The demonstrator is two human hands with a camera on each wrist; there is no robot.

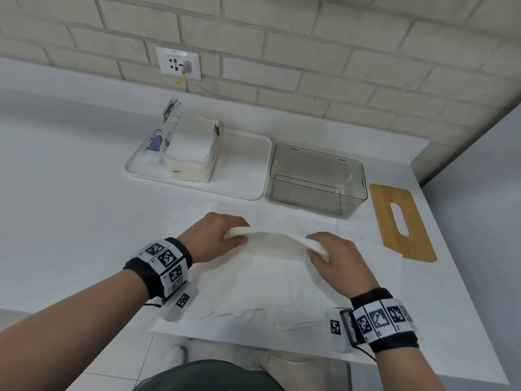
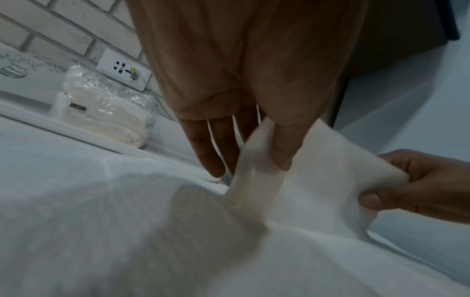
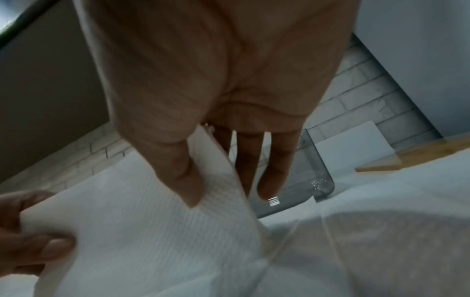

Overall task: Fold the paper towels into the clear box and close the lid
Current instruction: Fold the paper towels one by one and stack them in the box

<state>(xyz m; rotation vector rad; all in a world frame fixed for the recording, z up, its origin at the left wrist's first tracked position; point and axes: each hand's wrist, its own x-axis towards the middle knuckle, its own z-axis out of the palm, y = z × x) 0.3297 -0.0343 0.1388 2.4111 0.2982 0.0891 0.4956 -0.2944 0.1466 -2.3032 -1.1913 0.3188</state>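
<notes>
Both hands are on one paper towel (image 1: pixel 275 244), lifted off the white counter (image 1: pixel 70 207) at the near edge. The left hand (image 1: pixel 218 238) pinches its left end, thumb against fingers; the right hand (image 1: pixel 335 259) pinches its right end the same way, so the towel arches between them. It is soft, white and faintly ribbed, lying over more flat sheets (image 1: pixel 253 294) spread below. Farther off, right of centre, stands the clear box (image 1: pixel 317 180), smoky, rounded, open on top. The wooden lid (image 1: pixel 403 222), slotted, lies flat to its right. On the far left a white tray (image 1: pixel 245 167) holds the towel pack (image 1: pixel 191 149) in crinkly plastic.
</notes>
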